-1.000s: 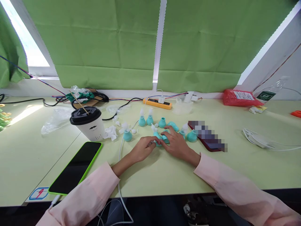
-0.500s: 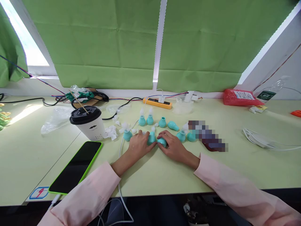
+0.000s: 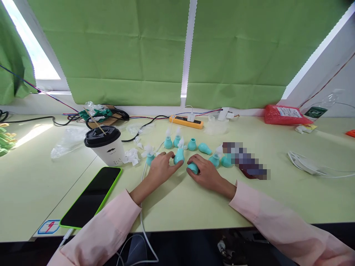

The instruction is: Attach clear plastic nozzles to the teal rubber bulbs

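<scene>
My left hand point(image 3: 161, 166) pinches a small turquoise bulb-shaped vase point(image 3: 179, 156) between thumb and fingers; whitish, crumpled material sticks up from its neck. My right hand point(image 3: 204, 171) curls round a rounded turquoise piece point(image 3: 193, 168), whose far side the fingers hide. Left of my left hand is a similar vase point(image 3: 150, 159) with white stuffing. Behind the hands are two more stuffed vases, an open-necked vase point(image 3: 192, 144) and a turquoise piece point(image 3: 204, 148) lying on its side. Beside my right wrist are another stuffed vase point(image 3: 214, 160) and a rounded turquoise piece point(image 3: 226, 161).
A lidded paper cup point(image 3: 107, 147) and a black-screened phone point(image 3: 93, 197) stand to the left. Crumpled tissue point(image 3: 131, 156) and a white cable lie nearby. A yellow power strip point(image 3: 185, 122) is behind; a red package point(image 3: 287, 115) and coiled white cable point(image 3: 307, 164) lie right.
My hands have drawn apart. The left has lifted its vase slightly, showing the stuffing above the neck; the right has shifted a little right with the rounded piece.
</scene>
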Demonstrator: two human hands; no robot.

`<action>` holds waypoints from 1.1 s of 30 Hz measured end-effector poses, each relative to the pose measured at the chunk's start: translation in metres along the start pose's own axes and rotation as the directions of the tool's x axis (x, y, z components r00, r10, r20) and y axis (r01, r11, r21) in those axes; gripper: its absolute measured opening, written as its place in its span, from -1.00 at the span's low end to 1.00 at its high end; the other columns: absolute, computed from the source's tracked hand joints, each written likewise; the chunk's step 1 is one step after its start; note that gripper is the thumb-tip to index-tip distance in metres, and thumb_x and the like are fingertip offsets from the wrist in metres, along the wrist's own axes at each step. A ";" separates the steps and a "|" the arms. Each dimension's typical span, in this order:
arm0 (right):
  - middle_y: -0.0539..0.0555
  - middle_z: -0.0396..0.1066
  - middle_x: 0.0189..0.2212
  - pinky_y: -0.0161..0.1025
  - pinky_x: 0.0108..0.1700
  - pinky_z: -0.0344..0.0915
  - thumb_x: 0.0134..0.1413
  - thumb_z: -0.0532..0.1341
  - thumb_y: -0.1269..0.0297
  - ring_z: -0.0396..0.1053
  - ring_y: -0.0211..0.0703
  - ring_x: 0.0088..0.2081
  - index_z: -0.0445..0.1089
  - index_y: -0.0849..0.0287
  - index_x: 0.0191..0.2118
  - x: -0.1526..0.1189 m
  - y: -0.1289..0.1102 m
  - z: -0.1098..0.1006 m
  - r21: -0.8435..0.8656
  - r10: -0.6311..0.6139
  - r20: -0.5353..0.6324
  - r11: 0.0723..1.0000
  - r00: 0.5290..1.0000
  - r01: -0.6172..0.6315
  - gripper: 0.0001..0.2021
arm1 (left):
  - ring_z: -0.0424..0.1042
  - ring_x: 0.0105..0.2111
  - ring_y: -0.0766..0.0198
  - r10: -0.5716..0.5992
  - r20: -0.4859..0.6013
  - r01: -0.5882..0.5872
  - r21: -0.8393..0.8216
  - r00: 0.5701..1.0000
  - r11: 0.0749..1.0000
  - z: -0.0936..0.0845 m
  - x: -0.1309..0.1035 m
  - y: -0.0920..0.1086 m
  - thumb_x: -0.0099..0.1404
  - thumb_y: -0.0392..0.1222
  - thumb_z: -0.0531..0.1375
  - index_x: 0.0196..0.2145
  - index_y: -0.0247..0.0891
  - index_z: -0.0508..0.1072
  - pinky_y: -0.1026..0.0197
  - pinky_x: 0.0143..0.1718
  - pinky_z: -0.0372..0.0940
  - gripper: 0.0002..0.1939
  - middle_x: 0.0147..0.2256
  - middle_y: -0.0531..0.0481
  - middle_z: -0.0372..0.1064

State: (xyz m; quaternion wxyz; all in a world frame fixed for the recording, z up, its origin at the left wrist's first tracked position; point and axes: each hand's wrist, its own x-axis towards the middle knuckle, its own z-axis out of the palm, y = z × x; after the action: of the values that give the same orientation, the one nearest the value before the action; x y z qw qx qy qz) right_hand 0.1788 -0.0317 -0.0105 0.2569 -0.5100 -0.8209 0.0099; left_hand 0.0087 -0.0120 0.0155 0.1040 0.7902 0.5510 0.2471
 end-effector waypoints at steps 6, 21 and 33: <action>0.07 0.30 -0.28 -0.31 -0.40 0.18 0.00 -0.02 0.34 0.31 -0.19 -0.34 0.20 0.16 -0.11 0.001 -0.001 -0.001 -0.054 0.010 -0.002 0.999 1.000 -0.010 -0.72 | 0.19 -0.58 0.36 -0.056 -0.057 0.034 -0.337 0.997 0.941 0.010 0.003 -0.010 0.05 -0.02 0.06 -0.33 -0.25 0.30 0.32 -0.53 0.08 -0.72 -0.58 0.09 0.21; 0.16 0.23 -0.20 -0.20 -0.34 0.26 0.02 -0.04 0.28 0.31 -0.12 -0.32 0.01 0.21 0.08 0.001 0.000 0.001 -0.066 -0.011 0.042 0.998 0.999 0.014 -0.55 | 0.31 -0.37 0.16 -0.027 0.077 0.028 -0.019 0.997 0.999 0.024 0.003 -0.016 0.07 -0.09 0.09 -0.18 -0.26 0.32 0.24 -0.43 0.12 -0.66 -0.45 -0.05 0.34; 0.09 0.27 -0.22 -0.26 -0.34 0.24 -0.03 0.00 0.33 0.31 -0.17 -0.32 0.18 0.17 -0.09 0.001 -0.001 0.000 0.007 -0.029 -0.009 1.000 1.000 0.029 -0.68 | 0.29 -0.26 0.11 -0.089 0.123 0.073 0.127 0.988 0.989 0.024 0.007 -0.021 0.14 -0.05 0.02 -0.08 -0.29 0.23 0.22 -0.36 0.14 -0.60 -0.34 -0.15 0.33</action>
State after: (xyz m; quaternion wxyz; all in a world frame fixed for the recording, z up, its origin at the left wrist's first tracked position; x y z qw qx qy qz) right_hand 0.1779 -0.0315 -0.0104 0.2625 -0.4970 -0.8271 0.0071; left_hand 0.0057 0.0046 -0.0125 0.1008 0.7862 0.5890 0.1574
